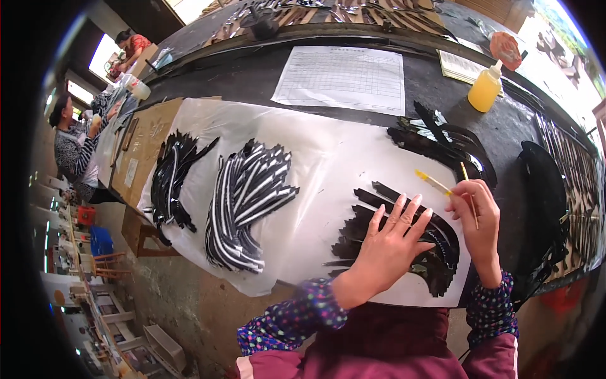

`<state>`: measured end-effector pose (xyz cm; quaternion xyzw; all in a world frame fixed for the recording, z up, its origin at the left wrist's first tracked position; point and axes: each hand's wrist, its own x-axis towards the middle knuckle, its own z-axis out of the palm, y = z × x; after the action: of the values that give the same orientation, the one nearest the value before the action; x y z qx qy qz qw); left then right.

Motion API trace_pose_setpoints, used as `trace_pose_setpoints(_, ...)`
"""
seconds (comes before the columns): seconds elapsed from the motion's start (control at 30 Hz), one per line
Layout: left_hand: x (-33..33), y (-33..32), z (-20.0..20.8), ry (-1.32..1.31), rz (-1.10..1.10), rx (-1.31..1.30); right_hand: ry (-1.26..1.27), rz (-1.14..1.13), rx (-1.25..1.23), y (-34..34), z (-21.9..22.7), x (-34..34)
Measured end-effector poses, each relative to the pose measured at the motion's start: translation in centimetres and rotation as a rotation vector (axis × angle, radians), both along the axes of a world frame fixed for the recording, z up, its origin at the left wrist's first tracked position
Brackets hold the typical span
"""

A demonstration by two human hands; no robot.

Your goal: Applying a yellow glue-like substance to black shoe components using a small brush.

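1. The left hand lies flat, palm down with fingers spread, pressing on a pile of black curved strips; it grasps nothing.
2. That pile sits directly under the left hand, fanning out past its fingertips and on both sides, and reaches just left of the right hand.
3. The right hand is curled, fingers closed on a thin wooden stick that juts above and below the grip. A slim yellow-and-white tool projects leftward from the same fingertips, over the strips; its exact kind I cannot tell.
4. Under the left hand and the pile spreads a white sheet.
5. Well to the left of the left hand lies a bundle of white-striped black strips, and farther left a darker bundle.
6. Beyond the right hand is another heap of glossy black strips; past it stands a yellow squeeze bottle.
7. Beyond both hands, a printed paper form rests on the dark table.
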<state>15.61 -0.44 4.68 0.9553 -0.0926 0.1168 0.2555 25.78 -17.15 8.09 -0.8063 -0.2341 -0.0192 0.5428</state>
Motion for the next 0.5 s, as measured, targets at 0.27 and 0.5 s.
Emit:
trace_pose_setpoints(0.27, -0.2, 5.6, 1.0, -0.014, 0.076, 0.203, 0.191, 0.139, 0.044, 4.6, -1.5, -0.6)
trace_pose_setpoints(0.5, -0.1, 5.9, 1.2, 0.077, 0.078, 0.203, 0.112, 0.139, -0.092, 4.7, -2.2, -0.7)
